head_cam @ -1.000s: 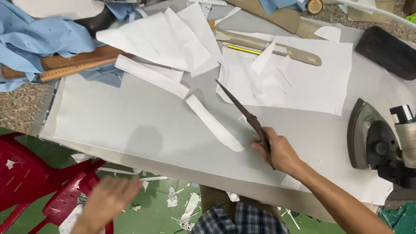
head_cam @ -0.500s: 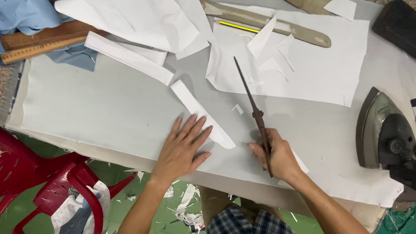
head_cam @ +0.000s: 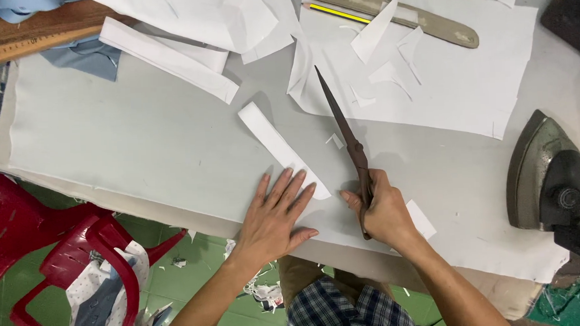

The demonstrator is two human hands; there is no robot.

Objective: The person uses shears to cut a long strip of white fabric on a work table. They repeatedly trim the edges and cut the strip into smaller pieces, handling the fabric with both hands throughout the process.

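Observation:
My right hand [head_cam: 385, 211] grips the handles of long dark scissors [head_cam: 342, 125], whose closed blades point away over the white cloth-covered table [head_cam: 139, 150]. My left hand [head_cam: 276, 212] lies flat and open on the table, its fingertips on the near end of a narrow white strip [head_cam: 273, 141] that runs diagonally away. Just right of the scissor blades lies a large white sheet [head_cam: 443, 78] with several small white offcuts on it.
A metal iron [head_cam: 551, 174] stands at the right edge. A long wooden curved ruler [head_cam: 414, 20] with a yellow pencil [head_cam: 335, 12] lies at the back, a wooden ruler [head_cam: 18, 48] and blue fabric [head_cam: 83, 54] at back left. Red plastic chair [head_cam: 39, 245] below left.
My left hand came up from below the table edge and settled flat on the near end of the white strip. The scissors stayed in my right hand and tilted slightly.

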